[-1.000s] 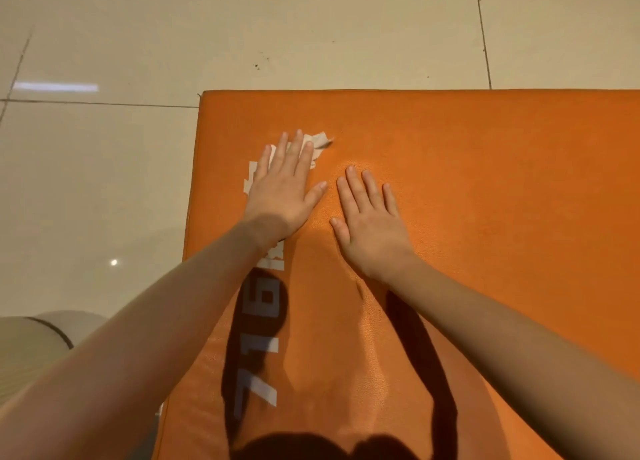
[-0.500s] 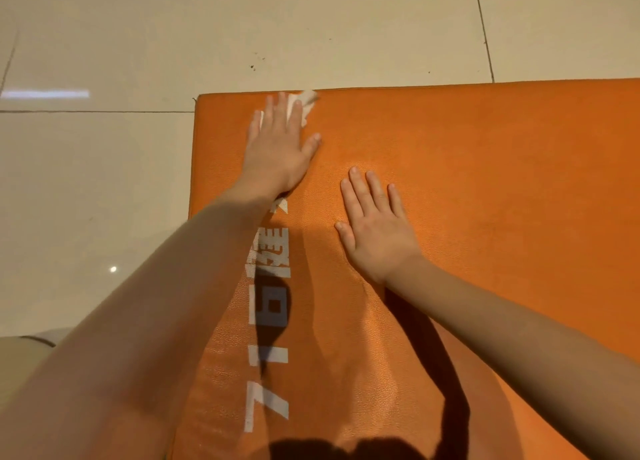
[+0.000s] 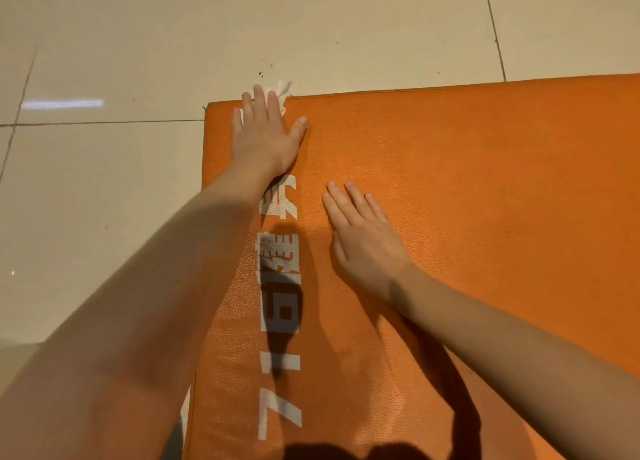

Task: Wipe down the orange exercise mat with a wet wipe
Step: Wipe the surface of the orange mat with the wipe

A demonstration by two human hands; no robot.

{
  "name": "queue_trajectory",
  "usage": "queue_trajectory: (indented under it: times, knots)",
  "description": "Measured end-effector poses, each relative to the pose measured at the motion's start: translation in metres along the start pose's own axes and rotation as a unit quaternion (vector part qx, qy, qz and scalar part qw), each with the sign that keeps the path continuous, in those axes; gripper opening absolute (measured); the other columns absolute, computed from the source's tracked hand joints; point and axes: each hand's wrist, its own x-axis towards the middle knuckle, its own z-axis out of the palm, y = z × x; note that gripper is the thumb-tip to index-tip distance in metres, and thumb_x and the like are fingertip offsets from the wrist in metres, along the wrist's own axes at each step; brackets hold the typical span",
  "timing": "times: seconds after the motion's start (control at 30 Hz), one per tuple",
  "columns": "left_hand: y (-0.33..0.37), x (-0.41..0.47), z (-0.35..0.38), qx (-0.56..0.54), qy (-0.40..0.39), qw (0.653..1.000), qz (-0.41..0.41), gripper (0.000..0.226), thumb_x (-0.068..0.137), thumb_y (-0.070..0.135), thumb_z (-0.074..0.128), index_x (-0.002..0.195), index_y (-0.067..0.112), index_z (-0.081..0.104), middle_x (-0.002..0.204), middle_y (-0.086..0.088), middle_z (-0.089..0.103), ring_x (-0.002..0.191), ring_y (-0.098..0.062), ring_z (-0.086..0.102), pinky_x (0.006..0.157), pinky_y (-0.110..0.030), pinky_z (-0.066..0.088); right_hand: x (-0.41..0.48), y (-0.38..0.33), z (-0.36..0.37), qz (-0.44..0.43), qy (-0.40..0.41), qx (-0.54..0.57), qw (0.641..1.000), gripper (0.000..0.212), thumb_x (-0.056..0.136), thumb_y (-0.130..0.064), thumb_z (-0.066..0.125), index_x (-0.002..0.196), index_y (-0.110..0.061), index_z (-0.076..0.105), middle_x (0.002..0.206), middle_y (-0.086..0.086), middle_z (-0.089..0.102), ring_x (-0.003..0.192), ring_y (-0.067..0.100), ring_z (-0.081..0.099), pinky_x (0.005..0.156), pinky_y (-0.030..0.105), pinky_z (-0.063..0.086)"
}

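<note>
Since the wet wipe [image 3: 283,88] looks limp and bunches easily, the left hand [image 3: 265,137] presses it flat-fingered at the orange mat [image 3: 467,182]'s far-left corner, right hand [image 3: 363,241] lying open on the mat nearby

One head-worn wide-angle camera looks forward and steeply down on a flat orange textured exercise mat [image 3: 467,189] on glossy cream floor tiles [image 3: 104,199], near enough that the mat overruns the right and bottom edges.
</note>
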Motion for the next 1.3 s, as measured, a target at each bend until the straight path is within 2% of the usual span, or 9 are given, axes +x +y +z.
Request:
queue_trajectory:
  times: [0.13, 0.23, 0.3, 0.47, 0.6, 0.8, 0.97, 1.17, 1.3]
  knots:
    - [-0.018, -0.008, 0.006, 0.028, 0.022, 0.996, 0.078, 0.075, 0.101, 0.058, 0.017, 0.156, 0.013, -0.002, 0.164, -0.009, -0.011, 0.150, -0.023, -0.012, 0.121, -0.041, -0.005, 0.000, -0.003, 0.002, 0.010, 0.005, 0.004, 1.000, 0.061, 0.103, -0.025, 0.023, 0.156, -0.016, -0.006, 0.162, 0.000, -0.015, 0.148, 0.018, -0.018, 0.115, 0.032, -0.019]
    - [-0.029, -0.001, -0.001, -0.003, 0.029, 0.999, -0.015, 0.073, 0.102, 0.056, 0.016, 0.157, 0.011, -0.001, 0.164, -0.011, -0.010, 0.150, -0.024, -0.011, 0.122, -0.042, -0.005, 0.000, -0.008, 0.001, 0.025, -0.004, 0.007, 1.000, 0.061, 0.103, -0.024, 0.023, 0.155, -0.016, -0.009, 0.161, 0.000, -0.017, 0.148, 0.019, -0.021, 0.115, 0.034, -0.019]
    - [-0.026, 0.001, -0.002, -0.018, 0.030, 0.999, -0.037, 0.074, 0.102, 0.056, 0.016, 0.157, 0.009, 0.000, 0.164, -0.012, -0.009, 0.150, -0.025, -0.011, 0.122, -0.042, -0.005, 0.001, -0.010, 0.001, 0.029, -0.007, 0.010, 1.000, 0.061, 0.103, -0.022, 0.023, 0.155, -0.016, -0.009, 0.161, 0.000, -0.019, 0.147, 0.020, -0.022, 0.115, 0.035, -0.020]
    - [-0.052, -0.006, 0.001, 0.012, 0.032, 0.997, 0.073, 0.073, 0.102, 0.056, 0.022, 0.157, 0.013, 0.003, 0.164, -0.010, -0.006, 0.151, -0.025, -0.007, 0.121, -0.043, -0.003, 0.002, -0.010, 0.004, 0.035, -0.003, 0.009, 0.999, 0.061, 0.104, -0.021, 0.022, 0.154, -0.015, -0.011, 0.160, -0.001, -0.021, 0.147, 0.021, -0.024, 0.116, 0.036, -0.019]
    - [-0.070, -0.001, -0.008, -0.093, 0.022, 0.994, -0.052, 0.074, 0.103, 0.055, 0.022, 0.157, 0.009, 0.001, 0.163, -0.013, -0.010, 0.151, -0.027, -0.009, 0.123, -0.045, 0.002, 0.001, -0.010, 0.003, 0.034, -0.009, 0.004, 0.999, 0.060, 0.104, -0.021, 0.020, 0.153, -0.015, -0.014, 0.156, -0.001, -0.027, 0.146, 0.021, -0.025, 0.115, 0.036, -0.020]
    - [-0.068, -0.017, 0.004, -0.009, 0.034, 0.997, 0.065, 0.072, 0.102, 0.054, 0.024, 0.157, 0.010, 0.004, 0.164, -0.011, -0.006, 0.151, -0.026, -0.008, 0.121, -0.041, -0.004, 0.001, -0.011, 0.006, 0.034, -0.004, -0.002, 0.999, 0.060, 0.104, -0.023, 0.020, 0.153, -0.015, -0.014, 0.151, -0.002, -0.030, 0.145, 0.022, -0.026, 0.114, 0.036, -0.020]
    - [-0.058, -0.008, -0.004, -0.054, 0.020, 0.998, -0.011, 0.072, 0.103, 0.054, 0.021, 0.157, 0.010, 0.004, 0.164, -0.011, -0.006, 0.151, -0.027, -0.009, 0.121, -0.043, -0.003, 0.002, -0.009, 0.008, 0.035, -0.006, -0.012, 0.999, 0.062, 0.103, -0.024, 0.022, 0.154, -0.016, -0.013, 0.160, 0.001, -0.021, 0.147, 0.021, -0.023, 0.117, 0.036, -0.018]
    - [-0.067, -0.056, 0.013, 0.025, 0.004, 0.989, 0.147, 0.070, 0.103, 0.051, 0.026, 0.157, 0.015, 0.000, 0.164, -0.006, -0.009, 0.150, -0.020, -0.011, 0.120, -0.038, -0.007, 0.002, -0.007, 0.011, 0.033, 0.010, -0.001, 0.999, 0.061, 0.103, -0.025, 0.022, 0.154, -0.018, -0.012, 0.161, -0.001, -0.019, 0.147, 0.019, -0.022, 0.117, 0.035, -0.017]
    - [-0.061, -0.032, 0.006, -0.006, 0.003, 0.997, 0.076, 0.068, 0.103, 0.051, 0.022, 0.157, 0.016, 0.002, 0.164, -0.007, -0.007, 0.151, -0.022, -0.010, 0.120, -0.041, -0.006, 0.003, -0.007, 0.012, 0.030, 0.015, -0.012, 0.999, 0.062, 0.103, -0.026, 0.025, 0.155, -0.016, -0.008, 0.162, 0.002, -0.015, 0.149, 0.021, -0.017, 0.118, 0.036, -0.016]
